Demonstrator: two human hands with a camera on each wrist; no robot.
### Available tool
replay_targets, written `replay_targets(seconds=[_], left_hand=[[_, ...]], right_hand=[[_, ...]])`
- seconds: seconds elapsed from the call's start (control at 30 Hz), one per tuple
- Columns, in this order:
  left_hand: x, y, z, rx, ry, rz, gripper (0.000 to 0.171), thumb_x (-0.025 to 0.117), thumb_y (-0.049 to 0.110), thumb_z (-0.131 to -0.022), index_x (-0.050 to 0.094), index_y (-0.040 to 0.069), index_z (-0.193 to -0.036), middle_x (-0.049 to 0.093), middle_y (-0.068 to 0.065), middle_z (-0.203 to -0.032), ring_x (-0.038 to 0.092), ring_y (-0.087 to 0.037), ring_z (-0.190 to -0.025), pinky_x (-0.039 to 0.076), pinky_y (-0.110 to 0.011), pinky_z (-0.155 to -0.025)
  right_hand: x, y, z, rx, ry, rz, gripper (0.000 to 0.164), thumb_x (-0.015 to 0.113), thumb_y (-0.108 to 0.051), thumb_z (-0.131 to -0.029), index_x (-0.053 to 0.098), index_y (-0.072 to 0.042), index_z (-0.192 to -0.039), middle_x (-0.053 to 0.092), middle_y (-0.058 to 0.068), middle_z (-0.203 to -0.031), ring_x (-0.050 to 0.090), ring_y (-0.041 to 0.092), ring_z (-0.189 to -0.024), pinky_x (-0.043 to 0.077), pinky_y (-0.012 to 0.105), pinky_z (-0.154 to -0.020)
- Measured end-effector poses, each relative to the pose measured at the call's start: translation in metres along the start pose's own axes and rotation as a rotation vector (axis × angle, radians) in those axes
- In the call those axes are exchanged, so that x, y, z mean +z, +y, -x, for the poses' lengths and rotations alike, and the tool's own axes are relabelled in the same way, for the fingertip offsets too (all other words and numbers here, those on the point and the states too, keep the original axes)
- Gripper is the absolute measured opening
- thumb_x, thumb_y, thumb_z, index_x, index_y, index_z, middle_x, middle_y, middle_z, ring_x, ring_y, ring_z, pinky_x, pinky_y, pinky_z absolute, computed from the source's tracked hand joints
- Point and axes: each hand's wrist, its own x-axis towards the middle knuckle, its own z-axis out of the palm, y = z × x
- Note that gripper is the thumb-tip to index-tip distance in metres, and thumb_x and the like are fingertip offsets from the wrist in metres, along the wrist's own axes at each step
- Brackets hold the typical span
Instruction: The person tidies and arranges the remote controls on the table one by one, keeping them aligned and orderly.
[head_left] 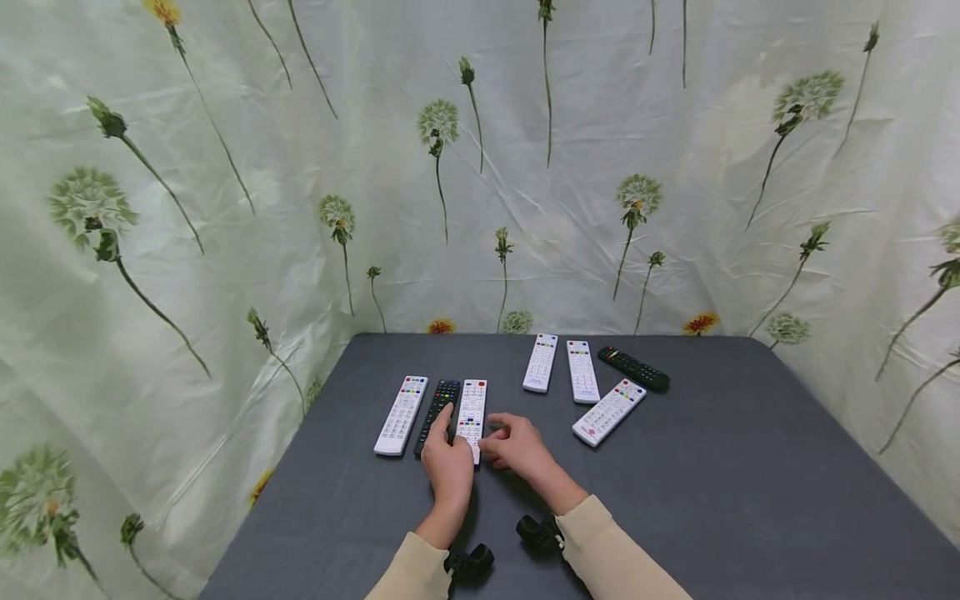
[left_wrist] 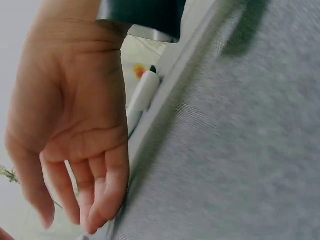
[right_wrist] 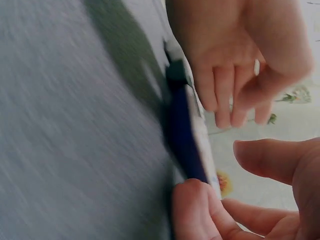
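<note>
Three remote controls lie side by side at the left of the table: a white remote (head_left: 401, 416), a black remote (head_left: 443, 396) and a slimmer white remote (head_left: 472, 404). My left hand (head_left: 448, 467) lies over the near parts of the black and the slim white ones, its fingers pointing away from me. In the left wrist view that left hand (left_wrist: 82, 130) shows its palm with relaxed fingers. From the right, my right hand (head_left: 517, 450) has its fingertips at the slim white remote's side edge. In the right wrist view its thumb (right_wrist: 265, 159) stands apart from the remote.
Further right lie two white remotes (head_left: 540, 363) (head_left: 582, 372), a slanted white remote (head_left: 609, 412) and a black remote (head_left: 634, 369). The dark table (head_left: 712, 483) backs onto a flower-printed curtain (head_left: 480, 208).
</note>
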Motion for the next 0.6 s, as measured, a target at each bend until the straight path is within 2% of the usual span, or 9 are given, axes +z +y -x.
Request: replay_targets(seconds=[0.13,0.37,0.47,0.6], left_hand=[[0.0,0.007,-0.002,0.011,0.003,-0.001,0.05,0.054,-0.012,-0.087,0.065,0.004,-0.133,0.061,-0.014,-0.137,0.056,-0.029,-0.128,0.045,-0.051,-0.103],[0.016,0.026,-0.009,0.08,-0.071,0.018,0.045,0.058,-0.009,-0.086,0.07,0.006,-0.126,0.067,-0.011,-0.126,0.06,-0.028,-0.121,0.048,-0.049,-0.1],[0.027,0.034,-0.014,0.066,-0.113,0.036,0.041,0.059,-0.008,-0.088,0.072,0.006,-0.124,0.069,-0.011,-0.123,0.061,-0.027,-0.119,0.048,-0.048,-0.1],[0.046,0.04,-0.023,0.008,-0.179,0.038,0.038,0.061,-0.005,-0.089,0.071,0.006,-0.125,0.069,-0.012,-0.124,0.063,-0.028,-0.118,0.05,-0.048,-0.098]], right_hand=[[-0.015,-0.01,-0.004,-0.002,0.021,0.01,0.052,0.073,-0.008,-0.09,0.055,0.008,-0.136,0.072,0.01,-0.09,0.07,0.026,-0.078,0.06,0.038,-0.066],[-0.042,-0.022,-0.017,-0.013,0.115,0.019,0.046,0.072,-0.011,-0.09,0.061,0.002,-0.133,0.071,0.011,-0.095,0.07,0.036,-0.091,0.06,0.042,-0.073],[-0.053,-0.023,-0.024,-0.015,0.164,0.032,0.046,0.071,-0.01,-0.09,0.062,0.0,-0.134,0.071,0.011,-0.096,0.069,0.037,-0.092,0.059,0.042,-0.073],[-0.065,-0.024,-0.034,-0.014,0.218,0.065,0.049,0.07,-0.011,-0.09,0.059,-0.001,-0.137,0.07,0.013,-0.098,0.068,0.037,-0.089,0.059,0.041,-0.073]])
